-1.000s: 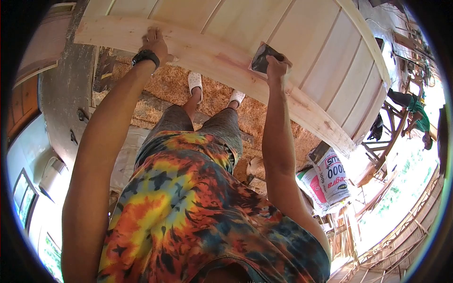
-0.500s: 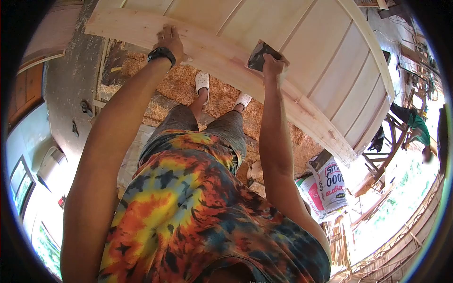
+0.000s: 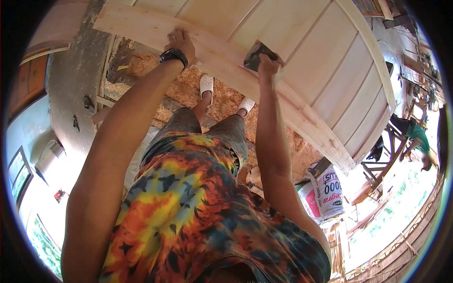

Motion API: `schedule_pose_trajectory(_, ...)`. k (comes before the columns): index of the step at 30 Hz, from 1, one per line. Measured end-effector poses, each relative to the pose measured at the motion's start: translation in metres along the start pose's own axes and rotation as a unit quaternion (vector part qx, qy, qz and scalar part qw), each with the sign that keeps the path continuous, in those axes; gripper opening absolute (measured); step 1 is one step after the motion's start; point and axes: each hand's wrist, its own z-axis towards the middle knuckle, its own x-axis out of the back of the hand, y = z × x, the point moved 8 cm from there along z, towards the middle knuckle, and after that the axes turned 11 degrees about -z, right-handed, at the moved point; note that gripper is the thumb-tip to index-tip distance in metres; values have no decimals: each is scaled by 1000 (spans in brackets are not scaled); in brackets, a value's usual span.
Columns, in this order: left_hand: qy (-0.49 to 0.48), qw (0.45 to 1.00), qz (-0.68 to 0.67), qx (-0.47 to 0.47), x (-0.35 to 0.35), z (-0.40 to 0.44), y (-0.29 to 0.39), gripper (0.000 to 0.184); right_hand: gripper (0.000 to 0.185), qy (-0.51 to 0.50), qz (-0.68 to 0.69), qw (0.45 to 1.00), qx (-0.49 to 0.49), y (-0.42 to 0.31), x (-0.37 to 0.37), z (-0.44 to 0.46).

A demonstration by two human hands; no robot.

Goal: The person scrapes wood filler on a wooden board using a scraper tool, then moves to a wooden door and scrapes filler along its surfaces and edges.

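A large pale wooden panel [image 3: 283, 35] with grooved slats lies before me, bordered by a broad wooden rail [image 3: 212, 49] on the side nearest me. My left hand [image 3: 181, 43] lies on that rail, palm down, its fingers stretched out and a dark watch [image 3: 174, 55] on the wrist. Farther right, my right hand [image 3: 270, 64] grips a dark piece of sandpaper [image 3: 255, 57] and presses it where the rail meets the slats. The underside of the sandpaper is hidden.
Wood shavings [image 3: 226, 88] cover the ground around my white clogs [image 3: 206, 84]. Printed sacks [image 3: 329, 193] stand near the panel's right corner. A person in a green shirt [image 3: 418, 137] is at the far right, beside a wooden frame [image 3: 389, 148].
My right hand has slid the sandpaper a little to the left along the panel. My left hand keeps its place on the rail, while the whole view has shifted slightly.
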Motion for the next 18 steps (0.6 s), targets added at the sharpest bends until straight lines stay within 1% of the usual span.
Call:
schedule_pose_trajectory(1, 1, 1000, 1, 1, 0, 0, -1, 120, 15, -1, 29, 1000, -12, 5, -8, 1)
schedule_pose_trajectory(2, 5, 1000, -4, -9, 1, 0, -2, 119, 15, -2, 31, 999, -11, 1, -15, -2)
schedule_pose_trajectory(4, 12, 1000, -9, -19, 6, 0, -3, 118, 21, -42, 211, 974, -73, -1, -34, -6)
schedule_pose_trajectory(5, -4, 1000, 12, -19, 8, -4, -2, 118, 21, -41, 213, 974, -71, -15, -26, -7)
schedule_pose_trajectory(7, -21, 999, 41, -28, 7, -2, 1, 119, 22, -61, 325, 938, -100, -50, 3, -17)
schedule_pose_trajectory(8, -28, 998, 57, -8, 0, 8, -1, 124, 22, -52, 328, 938, -101, -51, 24, -17)
schedule_pose_trajectory(9, -35, 997, 73, 12, -7, 17, -4, 130, 23, -100, 360, 923, -90, -56, 42, -13)
schedule_pose_trajectory(10, -36, 996, 77, 3, -12, 27, -6, 130, 24, -146, 391, 906, -77, -58, 63, -11)
schedule_pose_trajectory(12, -45, 992, 119, -8, -20, 41, -8, 137, 26, -137, 414, 899, -47, -53, 126, -9)
schedule_pose_trajectory(13, -57, 994, 95, -21, -4, 22, 0, 144, 27, -112, 408, 906, -21, -62, 164, -17)
schedule_pose_trajectory(14, -57, 993, 101, -33, -11, 25, 3, 144, 29, -88, 401, 912, 8, -70, 201, -28)
schedule_pose_trajectory(16, -17, 997, 70, -12, -19, 41, -13, 144, 30, 12, 252, 965, 78, -52, 281, -40)
schedule_pose_trajectory(17, -32, 996, 75, -21, -16, 42, -12, 142, 30, 17, 321, 947, 17, -41, 303, -52)
schedule_pose_trajectory(18, -30, 996, 80, -29, -17, 43, -15, 142, 30, 26, 325, 945, 17, -30, 321, -59)
